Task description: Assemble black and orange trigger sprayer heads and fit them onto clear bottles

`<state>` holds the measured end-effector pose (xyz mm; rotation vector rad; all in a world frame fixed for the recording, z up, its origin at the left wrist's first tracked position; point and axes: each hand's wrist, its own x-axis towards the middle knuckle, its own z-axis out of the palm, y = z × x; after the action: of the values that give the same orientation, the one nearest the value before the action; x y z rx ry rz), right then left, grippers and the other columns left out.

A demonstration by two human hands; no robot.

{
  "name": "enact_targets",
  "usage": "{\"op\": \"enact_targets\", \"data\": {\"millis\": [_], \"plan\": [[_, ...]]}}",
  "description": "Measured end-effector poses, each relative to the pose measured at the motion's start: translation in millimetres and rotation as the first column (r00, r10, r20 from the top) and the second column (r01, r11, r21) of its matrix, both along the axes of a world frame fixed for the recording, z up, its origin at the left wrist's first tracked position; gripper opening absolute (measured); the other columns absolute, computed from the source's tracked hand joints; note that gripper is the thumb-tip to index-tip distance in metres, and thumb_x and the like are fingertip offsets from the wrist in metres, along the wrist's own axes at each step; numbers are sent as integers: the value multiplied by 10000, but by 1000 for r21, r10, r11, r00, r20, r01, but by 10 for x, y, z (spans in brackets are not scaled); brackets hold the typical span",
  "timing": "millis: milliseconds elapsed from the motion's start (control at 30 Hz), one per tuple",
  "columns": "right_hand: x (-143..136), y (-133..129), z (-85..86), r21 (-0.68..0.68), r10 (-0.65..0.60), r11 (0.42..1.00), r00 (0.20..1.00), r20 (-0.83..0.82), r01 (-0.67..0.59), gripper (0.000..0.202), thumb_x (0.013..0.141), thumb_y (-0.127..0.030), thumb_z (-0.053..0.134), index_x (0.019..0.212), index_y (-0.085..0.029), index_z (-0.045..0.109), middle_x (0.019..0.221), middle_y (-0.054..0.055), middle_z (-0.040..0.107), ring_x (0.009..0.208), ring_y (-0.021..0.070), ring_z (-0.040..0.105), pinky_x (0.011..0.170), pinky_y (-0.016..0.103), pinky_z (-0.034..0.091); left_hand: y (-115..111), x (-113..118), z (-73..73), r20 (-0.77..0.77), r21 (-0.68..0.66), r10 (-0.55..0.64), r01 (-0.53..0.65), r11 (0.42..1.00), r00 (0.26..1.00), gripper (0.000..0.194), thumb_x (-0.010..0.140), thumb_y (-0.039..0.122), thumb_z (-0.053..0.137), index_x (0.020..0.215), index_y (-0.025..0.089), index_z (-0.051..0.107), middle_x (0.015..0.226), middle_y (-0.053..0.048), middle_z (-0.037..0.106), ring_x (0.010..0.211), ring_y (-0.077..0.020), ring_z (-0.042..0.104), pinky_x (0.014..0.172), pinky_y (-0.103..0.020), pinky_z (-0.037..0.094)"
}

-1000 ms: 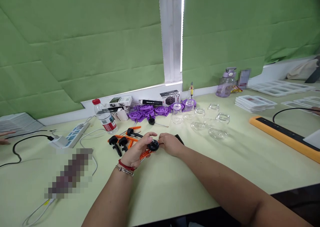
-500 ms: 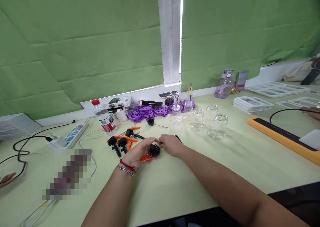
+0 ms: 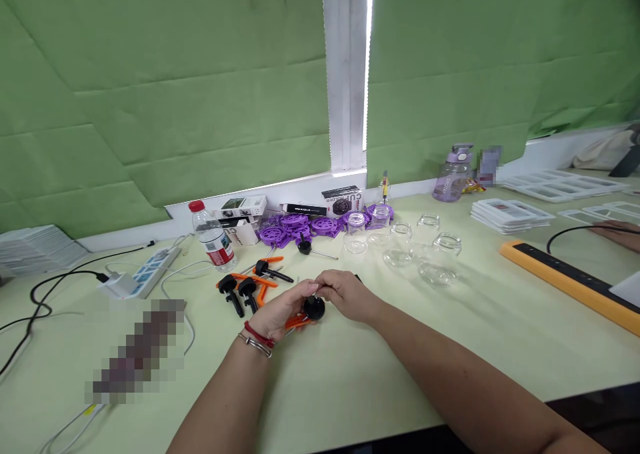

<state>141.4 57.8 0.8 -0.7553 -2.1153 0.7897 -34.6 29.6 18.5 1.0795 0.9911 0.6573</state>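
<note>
My left hand [image 3: 284, 309] is closed around a black round-headed part [image 3: 315, 309] low over the table. Under that hand an orange piece [image 3: 297, 321] and a thin metal rod show; whether they join the black part I cannot tell. Against its fingertips, my right hand [image 3: 349, 294] is closed, with its fingers pinched at the top of the black part. A small dark end [image 3: 357, 278] pokes out behind the right hand, and what it belongs to is hidden. Just left of my hands lie several black stemmed parts [image 3: 249, 287] with orange pieces [image 3: 262, 293].
Behind my hands are purple wheel-shaped parts [image 3: 324, 226], small boxes [image 3: 244, 207] and another black part with a metal rod [image 3: 304, 246]. Clear glass jars [image 3: 440, 262] stand to the right, near an orange-edged power strip [image 3: 565, 282]. A red-capped bottle [image 3: 213, 237] stands left; another person's hand [image 3: 620, 233] is far right.
My right hand has closed in on the left, and its fingertips now meet the left thumb above the black part. At the left edge, another person's hand has gone out of view.
</note>
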Motion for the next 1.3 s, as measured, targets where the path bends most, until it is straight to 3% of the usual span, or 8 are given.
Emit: {"op": "enact_targets", "data": {"millis": [133,267,700,1067,1300], "plan": [[1,19,13,151,57,986,995,76,-68,140,859,-115,459,829,-181,579,798,29,600,752,144,555,696,259,433,-13,10,1,26,18,23,-23,1000,999,318,757,486,576,871,190,557,762,1,542,652,-132,522,556,-245,349],[18,20,36,199,94,973,989,112,-115,133,868,-118,460,847,-181,576,813,34,589,763,149,557,698,262,443,-17,15,-13,45,10,43,-44,999,998,315,734,482,603,837,187,565,747,-1,545,689,-149,522,599,-259,355],[26,34,-8,166,132,977,991,13,-132,154,854,-119,505,886,-198,634,875,35,612,823,142,587,763,259,461,-26,35,16,34,4,22,-22,1000,999,303,758,473,588,838,187,531,752,4,500,668,-134,478,570,-251,332],[28,30,19,91,98,991,995,-2,-98,65,797,-222,639,745,-183,633,768,16,597,720,137,566,686,248,447,-36,48,42,41,6,21,-22,1000,999,280,747,446,607,787,180,529,726,10,486,672,-130,458,613,-252,351],[45,31,-10,95,70,993,997,-21,-68,108,763,-240,680,850,-192,638,757,2,571,684,128,541,655,238,433,-49,64,54,68,21,23,-25,999,997,288,747,446,606,854,179,596,760,2,525,700,-137,478,632,-264,364]]}}
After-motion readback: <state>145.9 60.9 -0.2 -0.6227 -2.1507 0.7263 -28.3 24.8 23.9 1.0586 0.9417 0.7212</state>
